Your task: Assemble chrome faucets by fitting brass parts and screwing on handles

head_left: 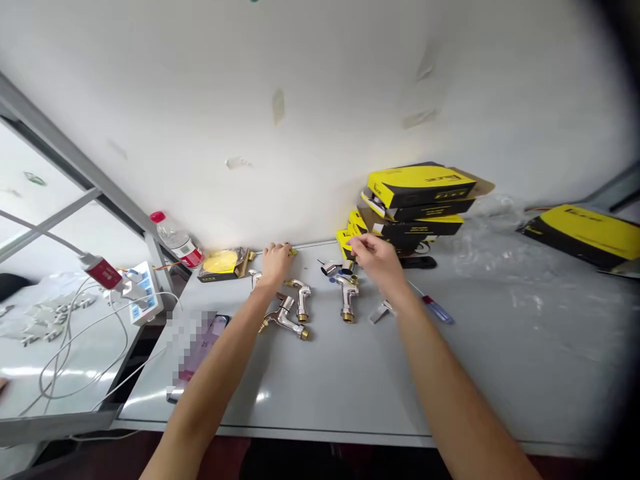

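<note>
Worktable (340, 387), seen from above: its front edge (320, 435) runs across the foreground, its back edge meets the white wall (310, 140); between the forearms, a stretch of grey surface reaches from the faucets (347, 300) to that front edge; at right, clear plastic wrap (530, 300) spreads over the top.

The left hand (277, 261) is at the back edge, fingers bent downward, near a small yellow item (293, 251); whether it grips anything cannot be told; the right hand (375, 257), fingers curled inward, is before the stacked boxes (423, 187), its grip likewise unclear.

Writing: the black-and-yellow boxes bear a stylised logo, not surely legible; the phone (204, 347) shows "25"; the red label on the bottle (187, 252) is unreadable.

Counts: three faucets plainly visible, in the middle between the forearms, with chrome partly hidden behind the left one; one screwdriver (437, 310); one bottle; one phone; one power strip (145, 293).
</note>
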### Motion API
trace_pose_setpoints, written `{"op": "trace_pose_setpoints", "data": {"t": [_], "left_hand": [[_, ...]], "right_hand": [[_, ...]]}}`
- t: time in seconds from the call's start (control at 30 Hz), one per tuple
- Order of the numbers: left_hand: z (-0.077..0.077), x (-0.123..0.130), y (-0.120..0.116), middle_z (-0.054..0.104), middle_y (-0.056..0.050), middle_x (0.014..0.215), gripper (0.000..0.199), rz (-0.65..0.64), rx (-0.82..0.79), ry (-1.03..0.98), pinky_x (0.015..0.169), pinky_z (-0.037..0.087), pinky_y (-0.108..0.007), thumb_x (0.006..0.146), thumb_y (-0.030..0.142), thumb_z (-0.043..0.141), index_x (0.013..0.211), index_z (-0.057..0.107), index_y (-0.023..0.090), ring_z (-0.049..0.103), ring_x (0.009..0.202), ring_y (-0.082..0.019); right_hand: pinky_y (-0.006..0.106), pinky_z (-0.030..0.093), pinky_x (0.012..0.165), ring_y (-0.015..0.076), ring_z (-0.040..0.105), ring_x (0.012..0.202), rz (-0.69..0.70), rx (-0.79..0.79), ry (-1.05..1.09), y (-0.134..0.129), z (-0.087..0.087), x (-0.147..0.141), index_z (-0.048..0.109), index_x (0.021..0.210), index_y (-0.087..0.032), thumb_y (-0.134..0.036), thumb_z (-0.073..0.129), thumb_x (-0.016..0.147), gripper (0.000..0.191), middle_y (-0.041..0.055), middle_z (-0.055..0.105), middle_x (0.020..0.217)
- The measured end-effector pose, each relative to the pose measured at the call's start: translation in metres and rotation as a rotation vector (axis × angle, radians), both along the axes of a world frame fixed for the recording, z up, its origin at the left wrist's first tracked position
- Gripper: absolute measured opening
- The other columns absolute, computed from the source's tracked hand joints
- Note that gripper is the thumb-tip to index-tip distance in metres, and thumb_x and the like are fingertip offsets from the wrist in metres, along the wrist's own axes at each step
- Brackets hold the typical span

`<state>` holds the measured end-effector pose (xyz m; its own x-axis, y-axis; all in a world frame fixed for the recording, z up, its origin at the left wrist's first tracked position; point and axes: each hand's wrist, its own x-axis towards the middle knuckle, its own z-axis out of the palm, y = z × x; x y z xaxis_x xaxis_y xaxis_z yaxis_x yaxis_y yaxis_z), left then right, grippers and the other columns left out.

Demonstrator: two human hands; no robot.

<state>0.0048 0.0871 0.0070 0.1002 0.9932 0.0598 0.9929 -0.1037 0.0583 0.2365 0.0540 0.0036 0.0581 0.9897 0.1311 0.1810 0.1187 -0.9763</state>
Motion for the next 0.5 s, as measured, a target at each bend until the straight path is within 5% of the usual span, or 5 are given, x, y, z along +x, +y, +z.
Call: {"op": "trace_pose_setpoints", "data": {"t": [0.17, 0.27, 0.4, 0.5], "left_hand": [[0.019, 0.022, -0.029, 0.073, -0.005, 0.107, 0.025, -0.335, -0.046, -0.448, 0.095, 0.045, -0.034, 0.09, 0.029, 0.06, 0.111, 0.07, 0.02, 0.06, 0.099, -0.021], [0.024, 0.036, -0.038, 0.074, -0.003, 0.108, 0.025, -0.403, -0.113, -0.591, 0.091, 0.047, -0.032, 0.087, 0.029, 0.064, 0.11, 0.072, 0.021, 0.06, 0.096, -0.019], [0.016, 0.042, -0.034, 0.07, -0.005, 0.12, 0.04, -0.37, -0.13, -0.568, 0.097, 0.046, -0.034, 0.086, 0.03, 0.066, 0.125, 0.063, 0.021, 0.06, 0.109, -0.021], [0.01, 0.041, -0.026, 0.059, -0.007, 0.138, 0.038, -0.465, -0.209, -0.364, 0.107, 0.038, -0.04, 0.091, 0.026, 0.058, 0.129, 0.058, 0.023, 0.052, 0.127, -0.024]], "right_hand": [[0.023, 0.045, 0.059, 0.0095, 0.056, 0.062, 0.216, -0.071, -0.136, -0.005, 0.002, -0.011, 0.062, 0.115, -0.017, -0.048, 0.055, 0.086, 0.043, 0.0068, 0.068, 0.102], [0.023, 0.042, 0.054, 0.0106, 0.053, 0.055, 0.346, -0.113, -0.175, -0.008, 0.003, -0.011, 0.065, 0.109, -0.017, -0.046, 0.05, 0.089, 0.039, 0.0028, 0.064, 0.074], [0.022, 0.039, 0.051, 0.0112, 0.051, 0.053, 0.264, -0.14, -0.15, -0.006, 0.003, -0.003, 0.067, 0.101, -0.015, -0.046, 0.052, 0.087, 0.038, 0.0022, 0.06, 0.065], [0.022, 0.038, 0.051, 0.0101, 0.05, 0.054, 0.152, -0.119, -0.08, -0.002, 0.001, 0.003, 0.066, 0.097, -0.015, -0.049, 0.051, 0.087, 0.039, 0.0029, 0.062, 0.07]]}}
